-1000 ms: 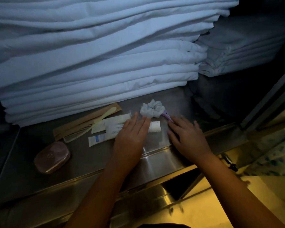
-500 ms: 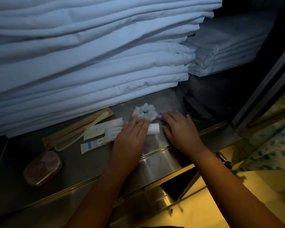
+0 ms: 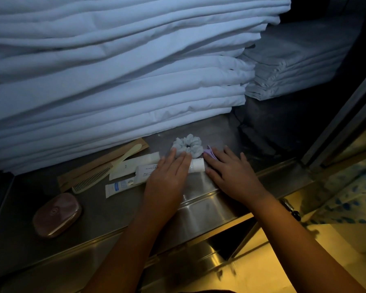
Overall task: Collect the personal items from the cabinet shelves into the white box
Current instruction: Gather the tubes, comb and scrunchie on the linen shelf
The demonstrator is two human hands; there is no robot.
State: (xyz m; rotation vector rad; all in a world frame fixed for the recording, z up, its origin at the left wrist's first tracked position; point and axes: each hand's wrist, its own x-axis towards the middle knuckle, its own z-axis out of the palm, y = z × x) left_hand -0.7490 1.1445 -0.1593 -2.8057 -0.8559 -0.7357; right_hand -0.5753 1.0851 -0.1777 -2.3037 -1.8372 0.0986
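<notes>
One shelf (image 3: 114, 212): slick steel; box unseen.
Left hand (image 3: 167, 178): flat, fingers straight, over tube (image 3: 197, 165), touching scrunchie (image 3: 195, 148).
Right hand (image 3: 232, 176): flat on clip (image 3: 209, 154), gripping nothing.
Risk: skidding tube or clip off edge under ungripping palms.

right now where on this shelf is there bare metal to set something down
Bare shelf lies between the soap case and the left hand, in front of the tubes; another strip right of the right hand. Crowded around comb and scrunchie.
</notes>
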